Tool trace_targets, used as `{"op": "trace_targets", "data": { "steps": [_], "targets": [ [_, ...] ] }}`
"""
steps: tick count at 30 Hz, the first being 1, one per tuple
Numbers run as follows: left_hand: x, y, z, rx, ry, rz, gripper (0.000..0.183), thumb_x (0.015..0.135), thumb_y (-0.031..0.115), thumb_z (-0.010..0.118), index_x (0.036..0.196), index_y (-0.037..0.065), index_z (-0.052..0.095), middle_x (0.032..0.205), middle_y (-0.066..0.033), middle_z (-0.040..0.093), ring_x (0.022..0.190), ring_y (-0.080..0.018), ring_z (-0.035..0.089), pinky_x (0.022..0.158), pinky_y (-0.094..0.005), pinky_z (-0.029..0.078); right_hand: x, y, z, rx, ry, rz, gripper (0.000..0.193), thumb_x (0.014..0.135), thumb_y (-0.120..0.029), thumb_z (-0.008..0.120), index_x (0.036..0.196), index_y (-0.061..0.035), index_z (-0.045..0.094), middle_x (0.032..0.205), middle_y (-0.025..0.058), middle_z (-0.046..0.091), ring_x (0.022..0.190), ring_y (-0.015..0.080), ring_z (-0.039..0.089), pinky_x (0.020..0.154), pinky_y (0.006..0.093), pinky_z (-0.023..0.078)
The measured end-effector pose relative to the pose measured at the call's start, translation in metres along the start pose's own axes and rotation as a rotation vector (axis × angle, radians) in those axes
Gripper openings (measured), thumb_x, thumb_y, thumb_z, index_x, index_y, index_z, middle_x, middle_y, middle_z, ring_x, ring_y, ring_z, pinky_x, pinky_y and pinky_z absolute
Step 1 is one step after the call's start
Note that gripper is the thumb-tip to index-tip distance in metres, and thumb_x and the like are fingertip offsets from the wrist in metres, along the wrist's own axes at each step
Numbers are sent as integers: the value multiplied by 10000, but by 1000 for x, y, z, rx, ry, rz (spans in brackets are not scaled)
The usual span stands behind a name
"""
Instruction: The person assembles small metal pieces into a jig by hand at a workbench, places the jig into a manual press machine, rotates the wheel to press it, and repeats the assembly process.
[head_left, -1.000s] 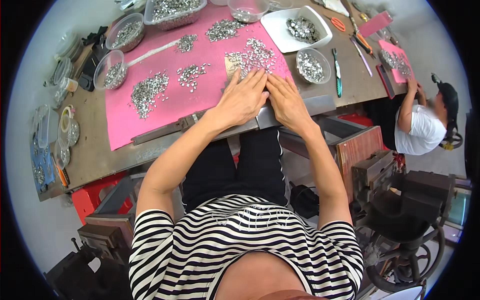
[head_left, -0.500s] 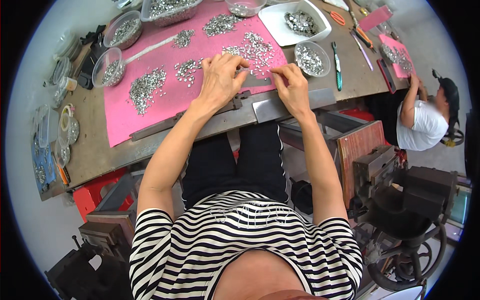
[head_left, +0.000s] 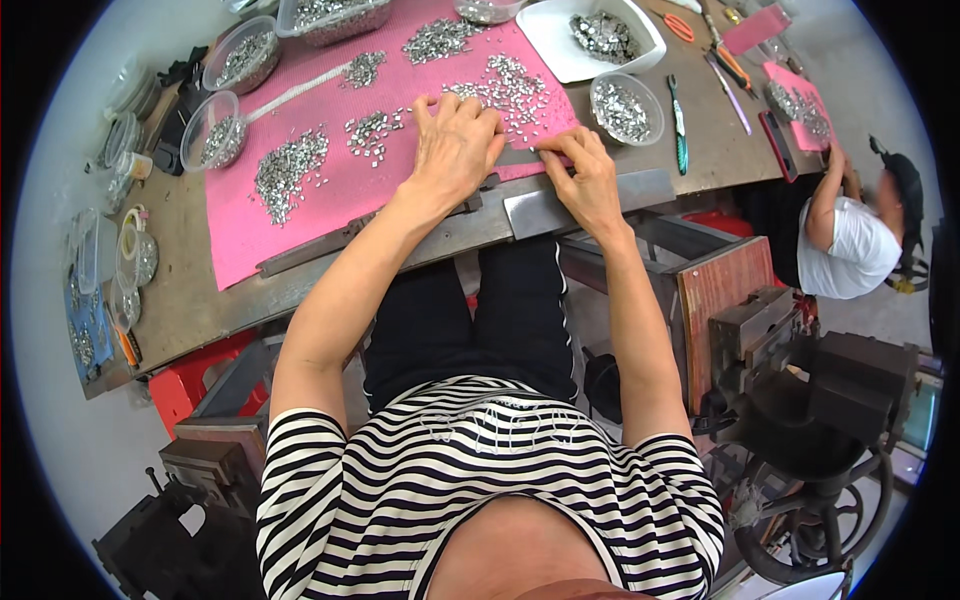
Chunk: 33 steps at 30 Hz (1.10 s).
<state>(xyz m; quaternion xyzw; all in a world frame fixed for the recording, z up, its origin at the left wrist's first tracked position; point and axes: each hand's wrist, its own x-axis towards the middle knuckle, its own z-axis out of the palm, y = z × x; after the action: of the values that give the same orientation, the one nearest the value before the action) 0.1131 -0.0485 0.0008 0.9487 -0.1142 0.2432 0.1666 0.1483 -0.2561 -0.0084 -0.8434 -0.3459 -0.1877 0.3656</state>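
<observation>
My left hand point(head_left: 452, 150) is over the pink mat point(head_left: 235, 225), fingers curled and thumb drawn in by the index finger. What lies between them is hidden under the hand. Its fingertips reach the near-left edge of a spread of small silvery metal pieces point(head_left: 510, 85). My right hand point(head_left: 588, 178) is closed in a pinch at the mat's near edge, and a tiny metal piece point(head_left: 535, 150) shows at its fingertips. Below its wrist lies a flat metal plate point(head_left: 540, 213) at the bench edge.
Other heaps of metal pieces point(head_left: 290, 172) lie on the mat. Clear tubs point(head_left: 218, 130) stand left; a white tray point(head_left: 548, 62) and a round tub point(head_left: 655, 125) stand right. Beyond are a green toothbrush point(head_left: 678, 130) and orange-handled pliers point(head_left: 735, 70). Another person point(head_left: 845, 240) sits at right.
My left hand has shifted slightly up and right, with its fingers reaching farther over the metal pieces. My right hand stays nearly in place, its fingertips lower and closer together.
</observation>
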Motion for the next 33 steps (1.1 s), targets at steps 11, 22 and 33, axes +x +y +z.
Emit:
{"op": "trace_targets", "data": {
  "steps": [11, 22, 33],
  "targets": [
    [-19, -7, -30, -163, -20, -75, 79, 879, 155, 685, 931, 96, 688, 903, -33, 669, 939, -235, 596, 976, -488, 351, 2, -3, 8, -63, -1, -24, 109, 842, -85, 745, 945, -117, 733, 871, 51, 605, 861, 257, 582, 762, 400, 444],
    [-90, -13, -62, -233, 88, -78, 100, 844, 78, 716, 926, 77, 659, 858, -40, 611, 843, -228, 587, 866, -385, 397, 8, -21, 4, -1, -110, -25, 94, 825, -52, 717, 881, -53, 640, 887, 83, 617, 882, 283, 608, 773, 413, 450],
    [-93, -11, -52, -224, 136, -30, 136, 810, 106, 741, 920, 87, 663, 906, -44, 603, 893, -243, 587, 906, -404, 397, -5, -75, 45, 140, -145, -196, 158, 807, -30, 748, 931, -60, 654, 1003, 48, 649, 950, 257, 605, 821, 375, 435]
  ]
}}
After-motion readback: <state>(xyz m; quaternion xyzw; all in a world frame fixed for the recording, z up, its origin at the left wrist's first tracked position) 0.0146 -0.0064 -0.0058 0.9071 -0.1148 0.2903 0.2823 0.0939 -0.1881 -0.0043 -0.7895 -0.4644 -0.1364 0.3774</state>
